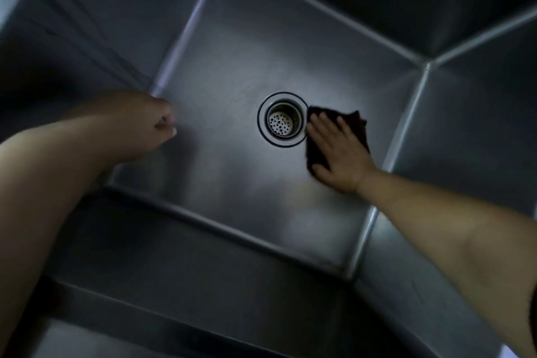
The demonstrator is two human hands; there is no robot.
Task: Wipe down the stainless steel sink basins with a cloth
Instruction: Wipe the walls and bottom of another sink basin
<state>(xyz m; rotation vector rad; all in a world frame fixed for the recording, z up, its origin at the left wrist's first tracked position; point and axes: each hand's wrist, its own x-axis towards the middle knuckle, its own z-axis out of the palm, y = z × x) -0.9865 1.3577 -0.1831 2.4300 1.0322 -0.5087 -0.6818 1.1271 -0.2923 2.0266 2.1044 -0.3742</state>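
The right hand [337, 151] presses flat, fingers spread, on a dark crumpled cloth [353, 136] on the floor of the square stainless steel sink basin [232, 189], the round perforated drain strainer [282, 120] just beyond its fingertips. The left hand [148, 122] (blurred) hangs loosely curled, holding nothing.

Two bare forearms, no watch or rings visible. Left hand [145, 122] and right hand [338, 154] uncovered, no gloves. Sliver of dark sleeve [533, 317] at the frame's right edge, on the right arm. Slightly blurred throughout.
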